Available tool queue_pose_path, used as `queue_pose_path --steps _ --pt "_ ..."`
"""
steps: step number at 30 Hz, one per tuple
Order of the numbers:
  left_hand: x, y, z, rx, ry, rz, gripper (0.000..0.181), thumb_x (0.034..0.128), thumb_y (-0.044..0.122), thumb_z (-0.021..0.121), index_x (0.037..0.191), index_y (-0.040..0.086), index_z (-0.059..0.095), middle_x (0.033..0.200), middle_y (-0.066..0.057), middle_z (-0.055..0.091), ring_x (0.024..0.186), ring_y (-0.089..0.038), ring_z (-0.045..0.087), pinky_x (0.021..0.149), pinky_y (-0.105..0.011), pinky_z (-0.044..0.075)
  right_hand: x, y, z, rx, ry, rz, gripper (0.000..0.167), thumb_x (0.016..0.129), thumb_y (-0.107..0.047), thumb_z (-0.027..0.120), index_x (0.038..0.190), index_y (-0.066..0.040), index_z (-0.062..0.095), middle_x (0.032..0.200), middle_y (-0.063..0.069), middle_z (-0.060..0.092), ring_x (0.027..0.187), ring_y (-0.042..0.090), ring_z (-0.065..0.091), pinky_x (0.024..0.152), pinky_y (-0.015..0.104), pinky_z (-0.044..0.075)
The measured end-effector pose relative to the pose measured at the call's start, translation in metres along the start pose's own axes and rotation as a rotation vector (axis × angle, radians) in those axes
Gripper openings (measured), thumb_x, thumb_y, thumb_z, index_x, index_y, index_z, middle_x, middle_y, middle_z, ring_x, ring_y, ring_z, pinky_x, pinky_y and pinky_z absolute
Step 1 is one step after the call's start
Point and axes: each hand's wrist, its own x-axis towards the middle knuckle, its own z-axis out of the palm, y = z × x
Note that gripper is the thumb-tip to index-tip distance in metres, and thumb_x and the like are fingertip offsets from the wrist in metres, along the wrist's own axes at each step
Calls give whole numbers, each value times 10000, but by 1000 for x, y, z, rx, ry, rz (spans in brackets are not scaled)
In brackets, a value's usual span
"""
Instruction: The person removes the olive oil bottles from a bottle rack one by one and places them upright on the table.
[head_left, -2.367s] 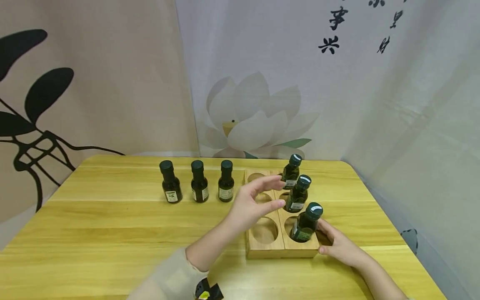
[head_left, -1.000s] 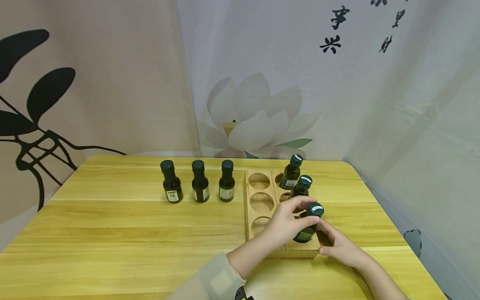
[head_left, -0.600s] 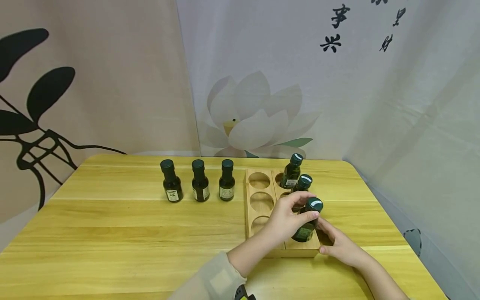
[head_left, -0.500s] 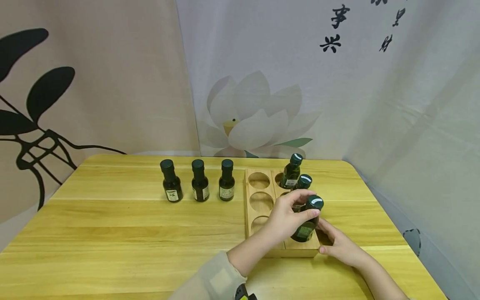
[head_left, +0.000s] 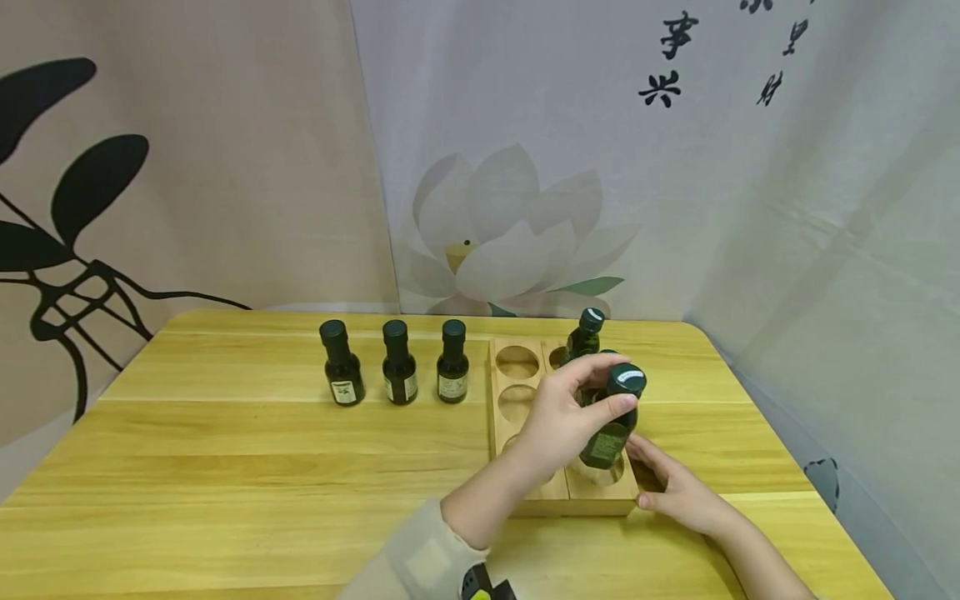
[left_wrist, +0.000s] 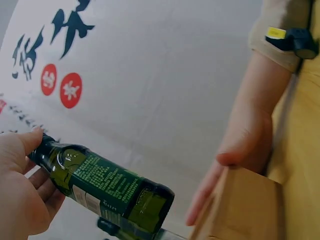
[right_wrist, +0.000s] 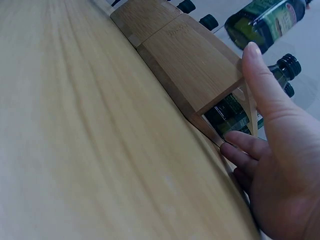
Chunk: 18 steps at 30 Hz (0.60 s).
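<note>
My left hand [head_left: 558, 417] pinches a dark green glass bottle [head_left: 609, 442] by its neck, just under the cap. The whole bottle [left_wrist: 107, 185] shows in the left wrist view, tilted, its base above the front right hole of a wooden rack [head_left: 600, 506]. My right hand [head_left: 678, 492] rests against the rack's right side near the front corner. In the right wrist view its thumb [right_wrist: 260, 75] extends along the rack's edge, and the fingers lie by a side opening. Another bottle [head_left: 582, 337] stands in the rack's back right hole; one before it is mostly hidden.
Three dark bottles with labels, the left one [head_left: 342, 371], the middle one [head_left: 399, 367] and the right one [head_left: 452, 367], stand in a row left of the rack. The wooden table [head_left: 225, 467] meets a printed cloth backdrop [head_left: 510, 100] behind.
My left hand moved right to the front bottle, took its neck and raised it out of the front right hole. My right hand has stayed at the rack.
</note>
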Motion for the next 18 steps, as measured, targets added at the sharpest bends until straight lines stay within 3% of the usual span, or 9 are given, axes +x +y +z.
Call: queue_pose_path --steps 3,9,18 --pt "2 9 -6 -10 8 15 360 865 89 716 1215 80 631 990 -58 670 905 -83 610 825 -330 519 1 -1 1 5 -8 -22 775 924 -229 657 1490 50 207 1413 366 316 1287 28 363 1016 170 304" --pt "5 22 -22 44 44 79 363 848 56 729 1199 51 636 950 -72 679 869 -95 606 814 -351 507 1 1 2 -56 7 -32 759 921 -384 629 1525 -125 250 1495 153 330 1293 105 378 1014 223 329" --pt "4 29 -51 26 111 131 357 826 -1 733 1171 3 642 977 -117 680 901 -186 642 781 -365 524 0 6 3 -107 35 -39 781 911 -493 599 1524 -142 265 1509 46 341 1280 129 407 1018 232 316"
